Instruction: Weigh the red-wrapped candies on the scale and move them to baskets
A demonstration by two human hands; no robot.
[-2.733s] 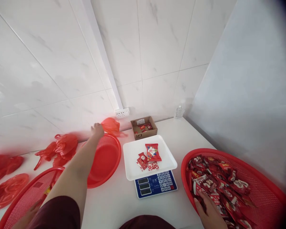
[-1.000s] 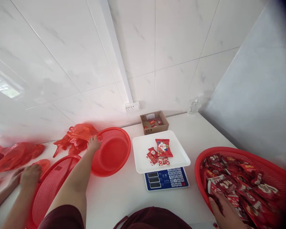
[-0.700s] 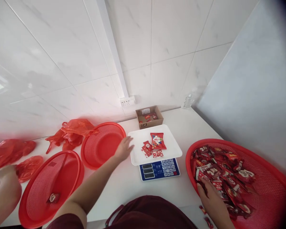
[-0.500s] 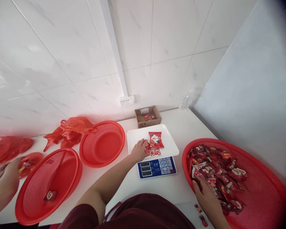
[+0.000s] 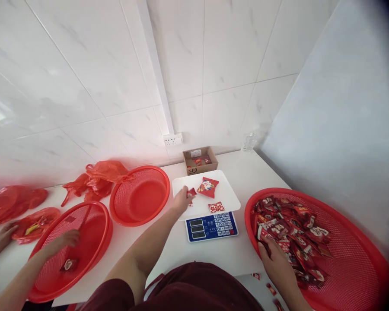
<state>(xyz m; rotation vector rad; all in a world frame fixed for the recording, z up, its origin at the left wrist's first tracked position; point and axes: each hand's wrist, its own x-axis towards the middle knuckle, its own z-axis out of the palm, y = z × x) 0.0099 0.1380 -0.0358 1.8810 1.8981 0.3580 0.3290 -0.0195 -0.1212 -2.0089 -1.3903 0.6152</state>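
Note:
My left hand [image 5: 182, 199] is closed on a small red candy packet [image 5: 191, 192] above the left side of a white scale tray [image 5: 228, 192]. On the tray lie a larger red snack packet [image 5: 208, 187], turned at an angle, and a red-and-white candy packet [image 5: 216, 207]. At the near left of a large red basket [image 5: 350, 255], my right hand [image 5: 276, 260] has its fingers curled among wrapped snacks [image 5: 298, 235]. What those fingers hold is partly hidden. The blue scale panel [image 5: 212, 226] faces me below the tray.
A cardboard box [image 5: 200, 167] with packets stands behind the tray. To the left are an empty-looking red basket [image 5: 142, 198], another basket [image 5: 97, 255] with one packet, and red plastic bags [image 5: 100, 172]. A co-worker's hand [image 5: 65, 242] reaches over that basket.
My left hand has lifted a small packet and shifted slightly left; the larger packet has turned. My right hand stays at the basket. A co-worker's hand has come over the left basket.

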